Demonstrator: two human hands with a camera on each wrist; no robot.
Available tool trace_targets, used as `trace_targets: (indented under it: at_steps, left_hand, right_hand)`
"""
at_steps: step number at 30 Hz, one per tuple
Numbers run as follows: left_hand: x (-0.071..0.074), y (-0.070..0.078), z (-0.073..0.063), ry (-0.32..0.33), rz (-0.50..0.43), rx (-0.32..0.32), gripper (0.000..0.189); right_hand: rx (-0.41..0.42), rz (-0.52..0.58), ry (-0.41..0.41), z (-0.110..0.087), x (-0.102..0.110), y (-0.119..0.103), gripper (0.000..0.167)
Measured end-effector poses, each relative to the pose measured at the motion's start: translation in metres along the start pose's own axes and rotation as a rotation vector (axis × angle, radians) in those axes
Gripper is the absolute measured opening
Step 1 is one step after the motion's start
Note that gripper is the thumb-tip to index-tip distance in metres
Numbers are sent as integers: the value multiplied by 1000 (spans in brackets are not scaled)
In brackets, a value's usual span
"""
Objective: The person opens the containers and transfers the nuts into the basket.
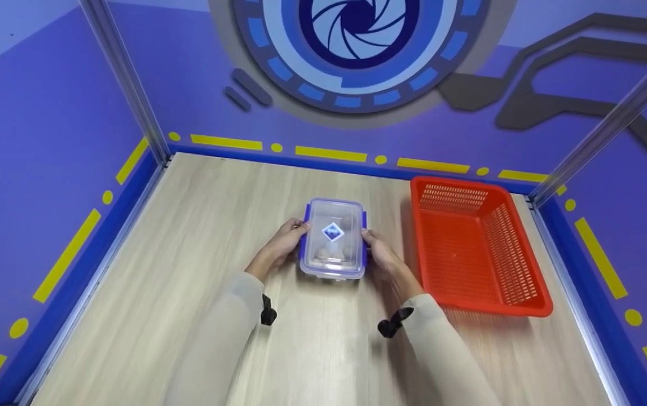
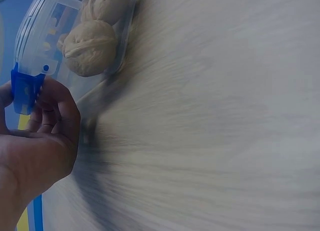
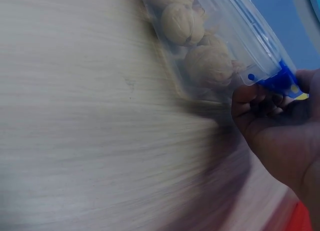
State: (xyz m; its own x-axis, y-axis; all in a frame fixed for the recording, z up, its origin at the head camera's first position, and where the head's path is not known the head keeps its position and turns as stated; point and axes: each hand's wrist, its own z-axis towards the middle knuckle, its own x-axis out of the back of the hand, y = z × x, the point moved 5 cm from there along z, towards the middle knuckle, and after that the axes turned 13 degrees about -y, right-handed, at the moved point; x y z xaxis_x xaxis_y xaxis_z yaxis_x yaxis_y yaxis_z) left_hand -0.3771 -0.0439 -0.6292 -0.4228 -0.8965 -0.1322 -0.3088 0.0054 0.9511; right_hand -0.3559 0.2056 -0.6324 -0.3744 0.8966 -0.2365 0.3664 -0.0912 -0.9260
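A clear plastic food container [image 1: 337, 251] with a lid, blue side clips and a diamond-shaped sticker [image 1: 333, 232] is between the two hands. Through its wall, walnuts [image 2: 90, 48] show in the left wrist view, and more walnuts [image 3: 207, 65] in the right wrist view. The left hand [image 1: 285, 239] pinches the blue clip [image 2: 27, 88] on the left side, thumb on top and fingers curled beneath. On the opposite side, the right hand [image 1: 384, 254] pinches the other blue clip [image 3: 282, 82] in the same way. Whether the container's base touches the table cannot be told.
A red plastic basket [image 1: 456, 254] with slotted walls stands on the wooden table [image 1: 205, 225], just right of the right forearm. Blue printed panels [image 1: 176, 73] and metal corner posts [image 1: 131, 79] enclose the table at the back and sides.
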Motion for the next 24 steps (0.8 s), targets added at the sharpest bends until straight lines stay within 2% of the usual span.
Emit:
trace_targets:
  at_steps: [3,9,24]
  left_hand:
    - [-1,-1,-1,-8,2,10,30]
    - [-2,-3,0,4,-6,14,30]
    - [0,-2,3,34,-21,3,30]
  right_hand:
    - [12,-13,2,-1,0,0,57]
    - [35,39,24,-4,-6,-2,53]
    - [19,-71,90,-5,-6,-5,58]
